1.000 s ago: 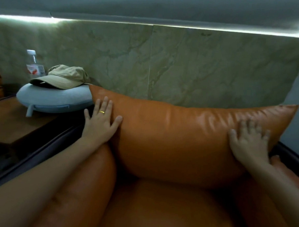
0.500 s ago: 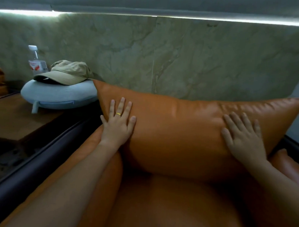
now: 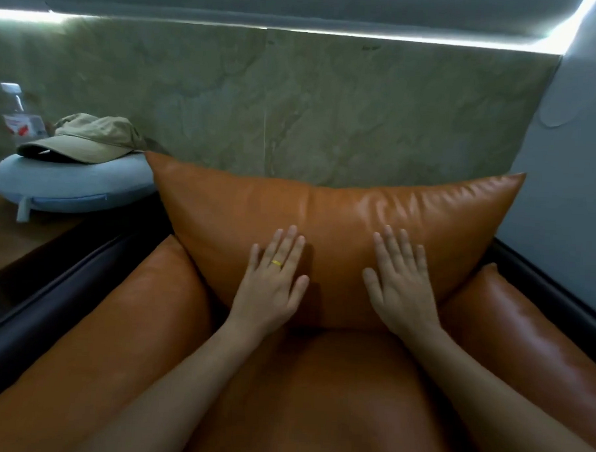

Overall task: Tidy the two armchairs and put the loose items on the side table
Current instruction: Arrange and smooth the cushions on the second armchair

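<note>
**Armchair [image 3: 315, 414]: both palms flat on the back cushion [image 3: 324, 210]**

You look down into the orange leather armchair. Its seat fills the lower middle of the view between your forearms. Behind it rises a greenish marble wall [image 3: 295, 106], with a strip of light [image 3: 400, 39] running along its top edge. The back cushion, in the same orange leather, stands upright against that wall. Its two upper corners point up and out, and its lower edge meets the seat.

A padded armrest lies on each side. The left armrest [image 3: 121, 337] runs beside a dark frame rail [image 3: 46, 317], and the right armrest [image 3: 530, 338] shines under the light. To your left, beyond the rail, is the wooden surface [image 3: 2, 247] of the side table. On it lies a pale blue neck pillow [image 3: 69, 188], touching or just beside the cushion's left corner; you cannot tell which. A khaki cap [image 3: 88, 138] rests on top of the pillow, brim toward the left.

Your left hand [image 3: 270, 286] and right hand [image 3: 403, 288] both lie flat on the lower front of the cushion. They are near each other but apart, fingers straight and slightly spread, holding nothing. Behind the cap stands a clear plastic bottle [image 3: 16, 118] with a white lid and a red-and-white label, upright and blurred. A yellow ring [image 3: 276, 263] circles one finger of your left hand.
</note>
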`<state>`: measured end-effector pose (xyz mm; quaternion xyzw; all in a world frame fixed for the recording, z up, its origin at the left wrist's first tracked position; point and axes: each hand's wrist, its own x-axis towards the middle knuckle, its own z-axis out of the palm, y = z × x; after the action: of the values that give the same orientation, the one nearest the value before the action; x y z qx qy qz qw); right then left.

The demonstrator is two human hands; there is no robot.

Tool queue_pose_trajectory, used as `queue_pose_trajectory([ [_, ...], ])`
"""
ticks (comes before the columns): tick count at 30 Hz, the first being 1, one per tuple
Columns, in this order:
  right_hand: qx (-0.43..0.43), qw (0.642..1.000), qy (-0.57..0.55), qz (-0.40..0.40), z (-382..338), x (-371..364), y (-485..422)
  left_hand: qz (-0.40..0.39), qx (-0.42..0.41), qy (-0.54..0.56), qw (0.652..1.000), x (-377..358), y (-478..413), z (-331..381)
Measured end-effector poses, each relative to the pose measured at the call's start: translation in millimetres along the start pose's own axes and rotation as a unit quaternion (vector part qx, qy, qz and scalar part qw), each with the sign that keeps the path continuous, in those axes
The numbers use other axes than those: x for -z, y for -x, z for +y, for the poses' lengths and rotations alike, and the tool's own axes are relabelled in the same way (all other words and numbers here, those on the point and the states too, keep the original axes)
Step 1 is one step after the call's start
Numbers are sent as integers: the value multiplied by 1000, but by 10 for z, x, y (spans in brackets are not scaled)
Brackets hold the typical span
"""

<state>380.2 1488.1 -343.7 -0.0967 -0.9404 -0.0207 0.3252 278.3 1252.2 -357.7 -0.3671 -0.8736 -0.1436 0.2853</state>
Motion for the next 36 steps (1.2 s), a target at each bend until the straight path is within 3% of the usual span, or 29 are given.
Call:
queue_pose_trajectory([
  [5, 64, 998, 25, 14, -157, -449, -217, 30, -2, -27, 999, -451, -385, 169],
  [10, 143, 985, 81, 56, 372, -656, -390, 104, -16, -67, 992, -742, -549, -94],
  [12, 133, 985, 88, 59, 652, -675, -387, 105, 1, -61, 993, -780, -586, -107],
  [16, -63, 997, 42, 27, 962, -594, -76, 94, 66, -48, 992, -747, -363, -137],
  [19, -224, 972, -70, -15, 728, -515, 167, 66, 125, -49, 989, -712, -31, -171],
  [22, -280, 948, -139, -63, 385, -509, 481, -2, 174, -71, 982, -692, 386, -107],
  [25, -145, 982, -51, -113, 242, -568, 887, -81, 75, -115, 987, -662, 859, -84],
  [27, -55, 993, -14, -105, 209, -517, 995, -92, 42, -123, 987, -615, 1079, -102],
  [30, 23, 997, 0, -80, 90, -471, 867, -71, 49, -126, 988, -638, 1139, -84],
  [34, 135, 989, 28, -43, -68, -609, 440, -47, -136, -134, 980, -793, 764, 95],
  [36, 150, 988, 40, -15, 25, -707, 205, -1, -111, -115, 987, -806, 397, 73],
])
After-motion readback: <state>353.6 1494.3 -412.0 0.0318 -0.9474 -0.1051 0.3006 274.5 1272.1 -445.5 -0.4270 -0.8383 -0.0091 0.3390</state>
